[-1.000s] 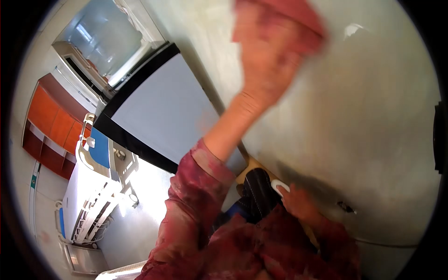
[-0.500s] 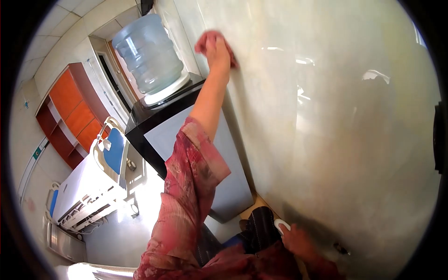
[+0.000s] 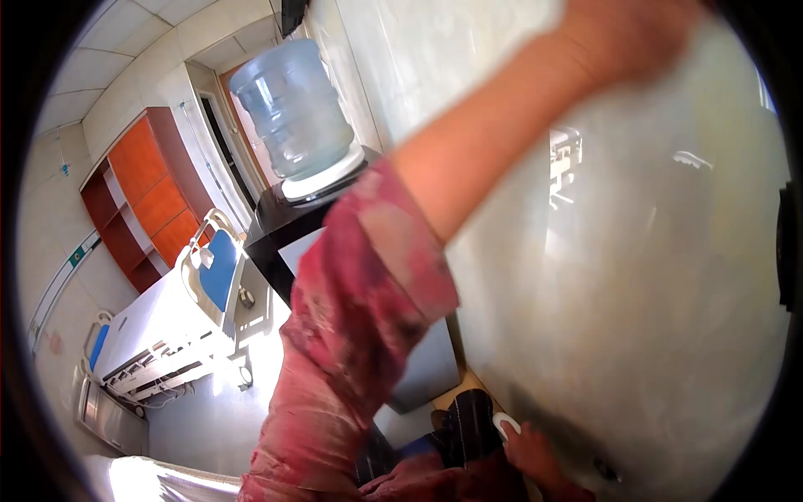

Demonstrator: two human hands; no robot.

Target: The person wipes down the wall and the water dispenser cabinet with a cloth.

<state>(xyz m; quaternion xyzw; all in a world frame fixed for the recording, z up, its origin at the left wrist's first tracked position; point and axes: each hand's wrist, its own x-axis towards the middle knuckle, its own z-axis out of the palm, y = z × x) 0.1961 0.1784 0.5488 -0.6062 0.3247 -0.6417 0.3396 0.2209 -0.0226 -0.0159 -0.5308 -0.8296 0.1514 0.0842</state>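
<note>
My left hand is high on the pale, glossy wall, blurred by motion and cut off by the top edge. Its fingers look curled; the red cloth it held a moment ago is hidden or beyond the frame. The bare forearm and red patterned sleeve stretch across the middle of the view. Low down beside the wall, my right hand is closed on a white rounded object, whose kind I cannot make out.
A water dispenser with a large blue bottle stands against the wall, left of my arm. Further left are a hospital bed and an orange-red cabinet. A dark object sits at the right edge.
My left hand has swept right and up along the wall from beside the water bottle, and the red cloth has gone from sight. My right hand stays low with the white object.
</note>
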